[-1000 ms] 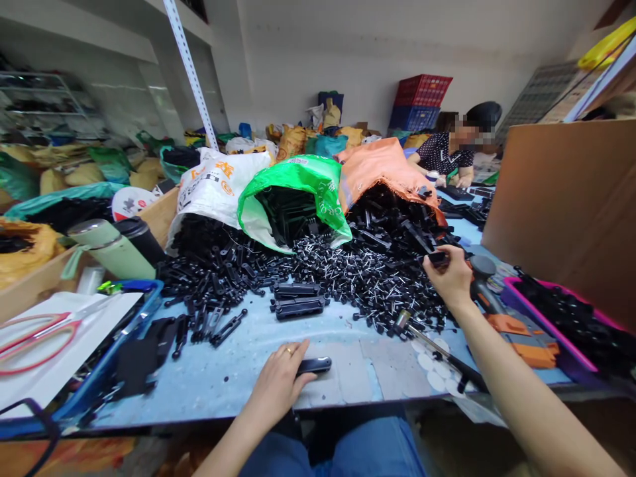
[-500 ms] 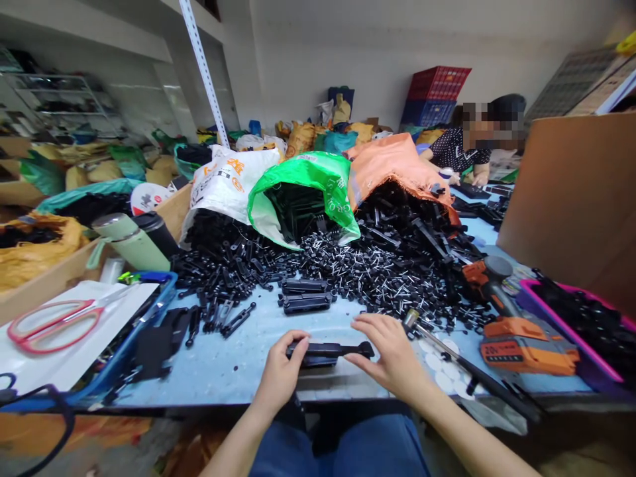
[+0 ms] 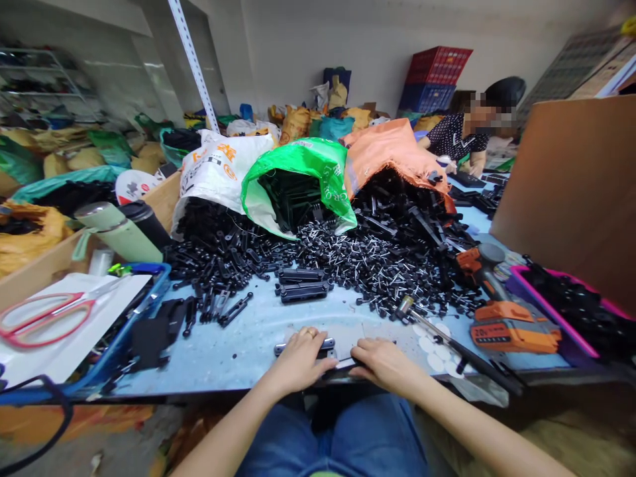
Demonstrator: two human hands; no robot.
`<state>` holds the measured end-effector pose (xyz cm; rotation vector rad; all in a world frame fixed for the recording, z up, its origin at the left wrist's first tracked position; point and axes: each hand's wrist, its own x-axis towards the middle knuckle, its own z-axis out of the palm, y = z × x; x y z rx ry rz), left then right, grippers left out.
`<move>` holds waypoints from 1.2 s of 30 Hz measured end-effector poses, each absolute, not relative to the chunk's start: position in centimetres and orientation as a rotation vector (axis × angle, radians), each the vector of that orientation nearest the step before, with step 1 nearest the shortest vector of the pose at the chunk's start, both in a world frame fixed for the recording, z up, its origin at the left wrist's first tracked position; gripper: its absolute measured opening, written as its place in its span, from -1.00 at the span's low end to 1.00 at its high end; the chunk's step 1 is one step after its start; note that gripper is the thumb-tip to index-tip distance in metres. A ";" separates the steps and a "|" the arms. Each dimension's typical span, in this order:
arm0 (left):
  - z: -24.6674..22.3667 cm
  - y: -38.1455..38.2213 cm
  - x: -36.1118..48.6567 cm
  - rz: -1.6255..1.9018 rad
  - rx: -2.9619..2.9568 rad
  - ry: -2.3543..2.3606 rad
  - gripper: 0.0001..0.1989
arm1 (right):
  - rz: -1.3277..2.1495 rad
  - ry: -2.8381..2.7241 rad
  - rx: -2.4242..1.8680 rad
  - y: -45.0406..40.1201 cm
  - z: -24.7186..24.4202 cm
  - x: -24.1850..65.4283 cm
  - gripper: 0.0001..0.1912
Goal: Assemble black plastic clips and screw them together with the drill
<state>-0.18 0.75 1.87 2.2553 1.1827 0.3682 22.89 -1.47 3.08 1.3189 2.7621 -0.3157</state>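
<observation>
My left hand (image 3: 304,358) lies over a black bar-shaped part (image 3: 326,345) near the table's front edge, its fingers bent across it. To its right, my right hand (image 3: 380,361) is closed round the end of a black piece that points toward the left hand; the piece is mostly hidden by the fingers. Beyond the hands, several assembled black bars (image 3: 303,290) lie side by side. Behind them spreads a heap of small black parts with metal pins (image 3: 368,265), spilling from below a green sack (image 3: 303,156).
An orange cordless drill (image 3: 514,324) and a hammer (image 3: 447,344) lie at the right, by a pink-rimmed basket (image 3: 591,344). Red scissors (image 3: 47,318) rest on a blue tray (image 3: 161,291) at left. A co-worker (image 3: 462,136) sits at back right.
The black bar held up between both hands is now lower, at the table. My left hand has turned palm down over it, and my right fingers have closed. The view has shifted slightly.
</observation>
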 end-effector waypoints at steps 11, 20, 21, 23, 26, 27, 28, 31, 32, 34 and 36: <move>0.5 -0.6 1.5 0.449 2.432 1.289 -0.54 | 0.024 2.810 1.474 -2.7 3.2 22.4 -0.77; -0.2 -1.0 1.5 0.591 2.444 1.276 -0.48 | 0.029 2.893 1.251 -1.6 5.7 22.9 -0.76; -0.1 -1.0 1.5 0.586 2.440 1.273 -0.46 | 0.012 2.894 1.245 -1.5 5.8 23.0 -0.75; 0.3 -1.2 1.3 0.559 2.433 1.250 -0.45 | -0.019 2.895 1.260 -1.2 5.6 23.3 -0.72; 1.1 -0.7 1.3 0.486 2.417 1.173 -0.47 | -0.094 2.897 1.283 -0.7 4.3 24.2 -0.69; 1.3 -0.2 1.6 0.475 2.411 1.150 -0.49 | -0.135 2.902 1.290 -0.6 3.7 24.6 -0.69; 1.5 0.6 2.2 0.479 2.409 1.140 -0.53 | -0.180 2.907 1.302 -0.5 3.1 25.0 -0.68; 1.7 4.2 5.7 0.518 2.442 1.186 -0.69 | -0.299 2.908 1.393 -0.8 1.4 26.0 -0.65; 1.6 5.6 7.2 0.497 2.466 1.199 -0.72 | -0.323 2.904 1.431 -1.0 0.9 26.3 -0.65; 1.3 8.3 10.2 0.497 2.461 1.210 -0.79 | -0.344 2.898 1.514 -1.2 0.3 26.9 -0.65; 0.9 10.1 12.3 0.499 2.443 1.214 -0.86 | -0.297 2.882 1.657 -1.0 0.0 27.4 -0.66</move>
